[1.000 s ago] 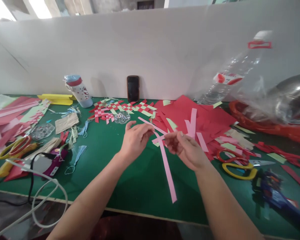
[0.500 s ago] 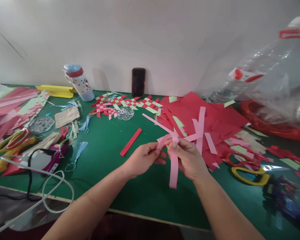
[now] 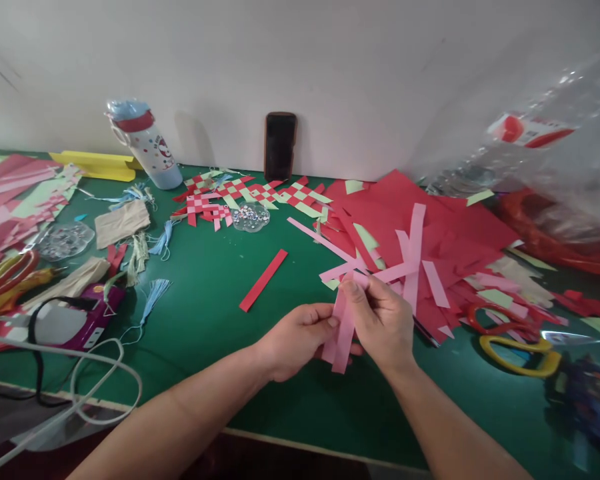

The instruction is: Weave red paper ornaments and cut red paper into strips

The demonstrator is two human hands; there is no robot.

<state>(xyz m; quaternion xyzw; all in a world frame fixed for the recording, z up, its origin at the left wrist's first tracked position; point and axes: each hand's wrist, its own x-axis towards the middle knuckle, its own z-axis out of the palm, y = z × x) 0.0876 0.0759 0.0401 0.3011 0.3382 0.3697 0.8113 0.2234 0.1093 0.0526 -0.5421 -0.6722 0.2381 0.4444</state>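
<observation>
**Pink paper strips (image 3: 344,340) pinched in both hands**

The right hand (image 3: 383,323) presses them between thumb and fingers; the left hand (image 3: 295,341) curls closed against their lower ends. They hang above the green mat (image 3: 205,293), just near the red paper sheets (image 3: 460,227).

Pale pink paper strips (image 3: 344,333) cross in front of a deep red pile of paper sheets (image 3: 460,227), above a dark green cutting mat (image 3: 215,300). Beyond them, woven paper pieces (image 3: 253,193) show a red-and-pale-green checkerboard, while a lone red paper strip (image 3: 263,280) is solid and unpatterned. A pale blue tassel (image 3: 155,300) lies to the left, and the scissors (image 3: 510,368) on the right have a yellow handle.
</observation>
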